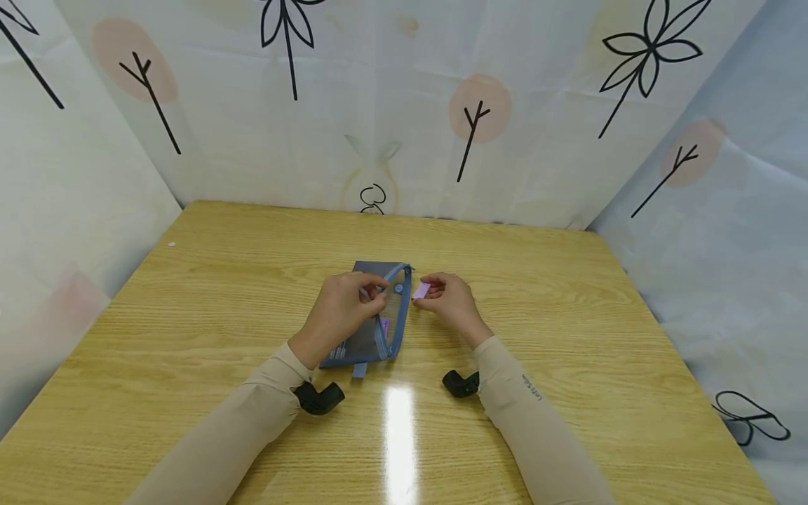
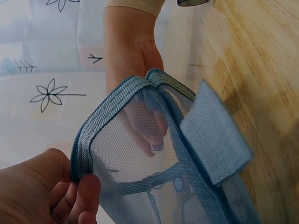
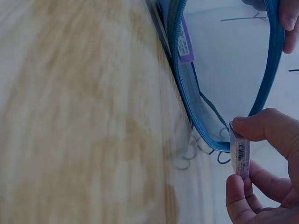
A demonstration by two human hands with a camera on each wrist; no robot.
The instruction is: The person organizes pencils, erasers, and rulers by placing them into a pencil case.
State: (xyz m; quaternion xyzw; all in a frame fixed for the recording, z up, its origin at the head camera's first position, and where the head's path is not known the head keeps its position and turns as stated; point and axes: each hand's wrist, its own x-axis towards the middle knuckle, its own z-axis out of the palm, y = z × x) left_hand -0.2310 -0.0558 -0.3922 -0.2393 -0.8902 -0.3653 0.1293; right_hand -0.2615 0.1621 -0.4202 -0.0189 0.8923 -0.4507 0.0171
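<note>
A blue-grey mesh zip pouch [image 1: 362,347] lies on the table with its zipped mouth spread open toward the right. My left hand [image 1: 346,303] pinches the zipper edge between thumb and fingers, as the left wrist view shows on the pouch's rim [image 2: 83,156]. Just outside the mouth, my right hand [image 1: 454,305] holds what looks like a small lilac eraser [image 1: 421,290] by its ends. A white barcode label on this eraser [image 3: 240,151] faces the right wrist camera. Inside the pouch lies another purple item [image 3: 186,42] with a printed label, partly hidden by the rim.
The wooden table [image 1: 221,294] meets a patterned cloth backdrop [image 1: 379,105] at the back and sides. A small white scrap [image 1: 172,244] lies near the far left edge. Black devices [image 1: 320,398] are worn at both wrists. A fabric tab [image 2: 217,135] sticks out from the pouch.
</note>
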